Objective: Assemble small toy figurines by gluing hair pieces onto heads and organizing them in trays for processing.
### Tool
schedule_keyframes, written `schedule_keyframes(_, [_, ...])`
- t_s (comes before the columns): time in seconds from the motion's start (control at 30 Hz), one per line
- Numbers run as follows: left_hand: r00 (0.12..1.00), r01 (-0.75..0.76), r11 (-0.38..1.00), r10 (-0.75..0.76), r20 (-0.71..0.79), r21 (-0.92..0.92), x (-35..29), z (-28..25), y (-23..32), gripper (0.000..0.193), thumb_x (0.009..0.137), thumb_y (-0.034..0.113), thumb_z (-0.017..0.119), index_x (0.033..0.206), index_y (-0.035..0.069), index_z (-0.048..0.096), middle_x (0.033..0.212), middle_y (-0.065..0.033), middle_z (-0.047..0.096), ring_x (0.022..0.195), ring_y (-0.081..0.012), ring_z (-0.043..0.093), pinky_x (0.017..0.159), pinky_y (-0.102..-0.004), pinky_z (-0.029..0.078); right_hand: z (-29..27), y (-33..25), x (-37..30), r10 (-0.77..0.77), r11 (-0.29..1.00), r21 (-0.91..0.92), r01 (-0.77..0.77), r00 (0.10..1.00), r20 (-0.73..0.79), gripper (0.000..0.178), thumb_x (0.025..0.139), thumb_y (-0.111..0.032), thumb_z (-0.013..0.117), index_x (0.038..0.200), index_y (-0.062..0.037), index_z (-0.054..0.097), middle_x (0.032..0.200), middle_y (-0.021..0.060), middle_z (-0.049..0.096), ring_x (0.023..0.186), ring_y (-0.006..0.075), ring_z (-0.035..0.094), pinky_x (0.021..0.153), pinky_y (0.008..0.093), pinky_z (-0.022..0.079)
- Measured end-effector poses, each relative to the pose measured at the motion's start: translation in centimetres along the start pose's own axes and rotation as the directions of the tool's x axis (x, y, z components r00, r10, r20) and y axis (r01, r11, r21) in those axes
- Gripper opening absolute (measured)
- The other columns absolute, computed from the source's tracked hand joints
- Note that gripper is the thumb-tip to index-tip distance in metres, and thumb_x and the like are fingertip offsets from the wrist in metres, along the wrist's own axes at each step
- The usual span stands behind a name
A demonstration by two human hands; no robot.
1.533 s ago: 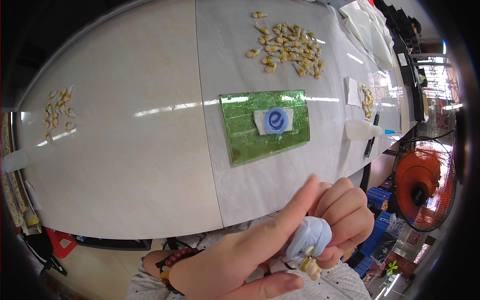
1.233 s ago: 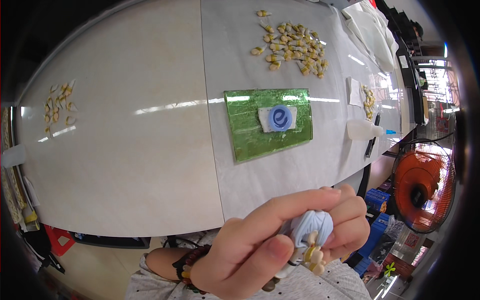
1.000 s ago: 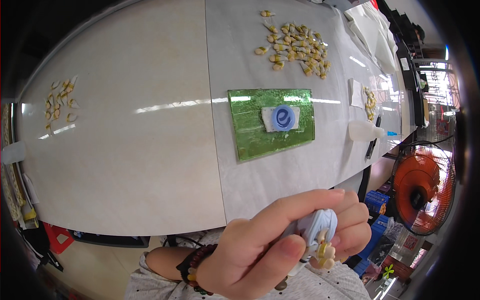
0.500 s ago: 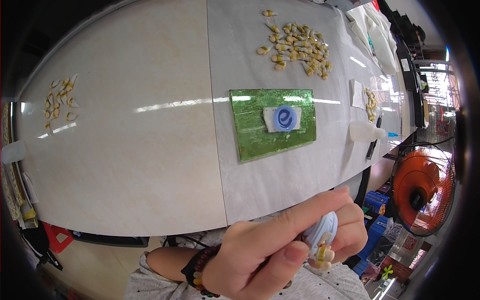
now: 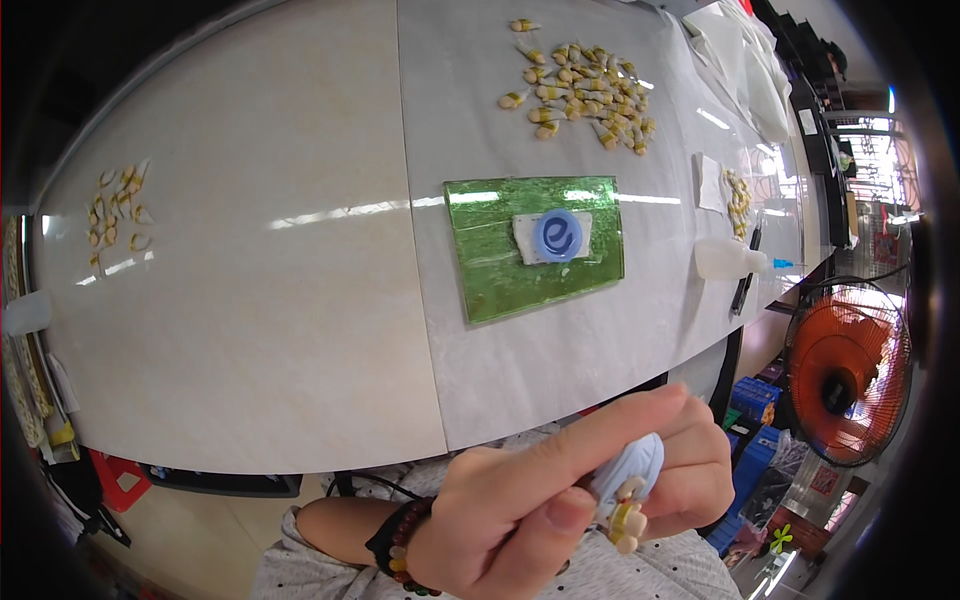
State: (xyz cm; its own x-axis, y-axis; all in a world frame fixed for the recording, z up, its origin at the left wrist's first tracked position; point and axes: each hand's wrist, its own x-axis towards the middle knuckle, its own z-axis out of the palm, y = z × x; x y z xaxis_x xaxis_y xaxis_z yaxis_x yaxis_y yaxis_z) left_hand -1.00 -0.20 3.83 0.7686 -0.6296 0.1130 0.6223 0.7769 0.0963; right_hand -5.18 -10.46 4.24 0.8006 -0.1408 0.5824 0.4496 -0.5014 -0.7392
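Observation:
My left hand [image 5: 500,500], with a beaded bracelet at its wrist, is closed in front of the table's near edge. Its thumb and bent fingers grip a light-blue, soft-looking folded piece [image 5: 632,468], perhaps a rubber mould. From its lower end sticks a small cream figure with a yellow band [image 5: 627,524]; fingers hide part of both. My right hand does not show. Beyond, on the table, lies a green glass slab [image 5: 490,285]. On it a white pad [image 5: 524,240] carries a round blue mould [image 5: 557,236] with a dark curved hollow.
Many small cream-and-yellow pieces [image 5: 595,95] lie at the far side, others at the left [image 5: 118,210] and right [image 5: 738,200]. A white squeeze bottle [image 5: 728,260] with a blue tip lies by a black pen-like tool [image 5: 742,292]. An orange fan [image 5: 845,370] stands right of the table.
My left hand has tilted slightly, and the blue piece with the small figure has shifted down and left. The table's things appear slightly further left as the view moved.

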Motion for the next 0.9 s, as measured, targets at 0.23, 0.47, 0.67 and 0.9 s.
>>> schedule_keyframes(0.23, [0.993,0.093,0.994,-0.096,0.068,0.050,-0.1,-1.7,0.0,0.047,0.093,0.026,0.030,0.126,-0.006,0.026,0.088,-0.0116,0.043,0.075,-0.0143,0.038,0.070,-0.0309,0.034,-0.7,0.3,-1.2,0.200,0.968,0.157,-0.196,0.980,-0.011,0.021,0.057,0.003,0.071,0.076,-0.0008,0.062,0.069,0.0071,0.058,0.056,0.0169,0.051,0.048,0.0260,0.040])
schedule_keyframes(0.47, [0.978,0.109,0.886,-0.176,0.109,0.451,-1.4,-3.7,0.9,0.044,0.093,0.029,0.033,0.121,-0.005,0.036,0.087,-0.0085,0.045,0.070,-0.0098,0.041,0.066,-0.0255,0.034,-0.8,0.8,-1.4,0.287,0.918,0.291,-0.271,0.958,-0.013,0.021,0.062,-0.005,0.072,0.079,-0.0037,0.060,0.079,0.0057,0.056,0.066,0.0159,0.052,0.056,0.0240,0.039])
schedule_keyframes(0.67, [0.995,0.017,0.837,-0.070,0.075,0.547,-1.0,-2.9,0.4,0.043,0.092,0.032,0.036,0.118,-0.001,0.040,0.088,-0.0094,0.044,0.071,-0.0107,0.040,0.065,-0.0239,0.034,-0.8,0.5,-1.8,0.294,0.923,0.267,-0.276,0.955,-0.031,0.020,0.061,-0.009,0.072,0.078,-0.0054,0.061,0.080,0.0051,0.054,0.068,0.0149,0.051,0.057,0.0234,0.038])
schedule_keyframes(0.9, [0.997,0.049,0.766,-0.080,0.019,0.641,-1.7,-2.8,-0.2,0.040,0.089,0.034,0.041,0.118,0.006,0.041,0.100,-0.0182,0.041,0.075,-0.0158,0.045,0.065,-0.0243,0.040,-1.6,-0.6,-2.0,0.423,0.887,0.154,-0.436,0.900,0.110,0.030,0.063,-0.025,0.074,0.075,-0.0015,0.058,0.085,0.0103,0.047,0.072,0.0173,0.045,0.060,0.0256,0.036])
